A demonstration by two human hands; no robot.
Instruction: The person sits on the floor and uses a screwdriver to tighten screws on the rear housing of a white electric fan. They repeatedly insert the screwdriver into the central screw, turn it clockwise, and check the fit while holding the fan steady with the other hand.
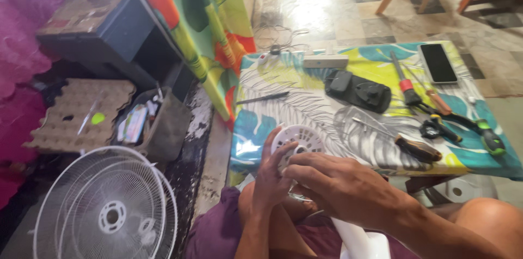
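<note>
Both hands grip a white vented fan housing (297, 142) over the person's lap, at the near edge of the leaf-print table (305, 106): the left hand (271, 174) wraps its side, the right hand (340, 185) closes over its front. On the floor to the left, a grey bin (169, 128) holds packets and small odds, beside white fan grilles (109, 210).

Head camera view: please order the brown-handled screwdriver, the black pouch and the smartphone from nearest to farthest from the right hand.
From the right hand:
1. Brown-handled screwdriver, on the table's near edge, just beyond the hand to its right.
2. Black pouch, mid-table, straight beyond the hand.
3. Smartphone, at the table's far right corner.
</note>
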